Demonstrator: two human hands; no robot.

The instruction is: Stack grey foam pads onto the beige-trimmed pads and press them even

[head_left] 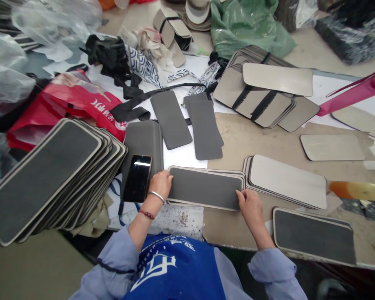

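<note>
A rectangular dark grey panel with a pale rim (206,188) lies in front of me on a short stack of similar pieces. At its left end, the fingers of my left hand (161,184) are closed on the edge. My right hand (250,206) pinches the panel's right end between thumb and fingers. Just left of my left hand, a black phone (137,178) rests on a grey padded case (143,139). Beyond my right hand sits a stack of beige panels (287,179). Loose dark grey sheets (171,120) lie farther back.
A tall, leaning stack of grey panels (43,175) stands at the left beside a red bag (65,104). Strapped beige panels (253,96), a green sack (250,25) and a pink umbrella (356,91) are behind. More grey panels (312,235) lie at the front right edge.
</note>
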